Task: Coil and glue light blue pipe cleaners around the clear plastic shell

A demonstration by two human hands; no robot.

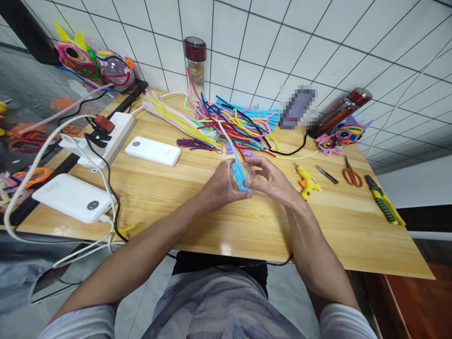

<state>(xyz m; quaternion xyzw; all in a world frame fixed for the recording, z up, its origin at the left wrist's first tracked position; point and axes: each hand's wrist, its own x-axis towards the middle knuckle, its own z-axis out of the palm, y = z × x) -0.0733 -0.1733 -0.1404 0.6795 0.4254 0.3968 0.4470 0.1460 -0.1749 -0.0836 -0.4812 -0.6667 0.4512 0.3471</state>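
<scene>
Between my hands is a clear, rounded object [250,170], seemingly a plastic ball. Light blue pipe cleaners [239,177] lie side by side across it, and one long free end sticks up toward the pile behind. My left hand [221,185] is closed around the ball's left side. On the right, my right hand [273,181] curves over the ball, its thumb pressing the blue strips and its fingers on the far side. The palms hide part of the ball. Just beyond lies a heap of coloured pipe cleaners [235,123].
Rightward lie a yellow glue gun [308,181], a craft knife [326,174], scissors [351,173] and pliers [384,200]. Leftward are two white power banks [153,150] and a power strip [118,129] with cables. A glass flask [195,66] and finished fish figures [115,70] stand behind.
</scene>
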